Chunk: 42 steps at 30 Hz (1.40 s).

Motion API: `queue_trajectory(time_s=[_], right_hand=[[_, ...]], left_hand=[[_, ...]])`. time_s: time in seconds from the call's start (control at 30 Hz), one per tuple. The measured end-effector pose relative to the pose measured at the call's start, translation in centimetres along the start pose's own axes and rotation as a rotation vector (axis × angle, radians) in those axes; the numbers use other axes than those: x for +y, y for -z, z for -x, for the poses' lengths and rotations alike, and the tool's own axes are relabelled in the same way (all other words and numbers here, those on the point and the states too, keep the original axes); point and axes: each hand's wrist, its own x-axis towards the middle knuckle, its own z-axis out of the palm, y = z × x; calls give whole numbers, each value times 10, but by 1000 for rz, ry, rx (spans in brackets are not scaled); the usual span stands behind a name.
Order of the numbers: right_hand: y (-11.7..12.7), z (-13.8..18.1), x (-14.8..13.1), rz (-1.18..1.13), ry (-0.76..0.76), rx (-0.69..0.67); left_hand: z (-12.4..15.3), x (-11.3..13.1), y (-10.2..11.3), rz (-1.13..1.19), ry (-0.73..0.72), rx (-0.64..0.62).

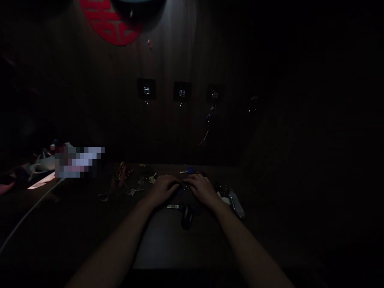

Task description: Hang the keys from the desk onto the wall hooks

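Note:
The scene is very dark. My left hand (163, 189) and my right hand (201, 188) rest close together on a dark table top (168, 244), fingertips meeting over a small metallic thing (183, 187) that I cannot make out. Both hands have curled fingers pinching at that spot. Several keys (141, 182) lie scattered to the left of my left hand. A key with a blue head (189, 171) lies just beyond my hands. A dark key fob (186, 217) and a small silver key (173, 207) lie just in front of my wrists.
A bunch with pale fobs (234, 200) lies right of my right hand. On the dark wooden wall behind hang several hooks (182, 93); one (214, 95) carries hanging keys. A red paper ornament (109, 22) is above. Clutter and a white cable (33, 206) lie at left.

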Motion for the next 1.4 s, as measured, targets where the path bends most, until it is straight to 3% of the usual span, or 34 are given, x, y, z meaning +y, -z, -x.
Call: queue_trajectory(time_s=[0.17, 0.33, 0.47, 0.63, 0.8, 0.9, 1.13, 1.4], right_hand=[[3, 0, 0, 26, -15, -14], [8, -1, 0, -2, 0, 75], [11, -2, -6, -111, 141, 244], [14, -1, -21, -243, 307, 352], [12, 1, -32, -321, 254, 493], [10, 1, -37, -398, 124, 547], [11, -4, -45, -695, -64, 319], [1, -13, -41, -903, -165, 246]], left_hand=[[0, 1, 0, -63, 59, 17], [1, -1, -1, -82, 82, 69], [1, 6, 0, -61, 79, 172], [1, 16, 2, 7, -40, 251], [3, 21, 3, 32, -38, 354], [3, 24, 2, 62, -44, 398], [2, 29, -1, 202, 57, 524], [-1, 26, -2, 355, 203, 503]])
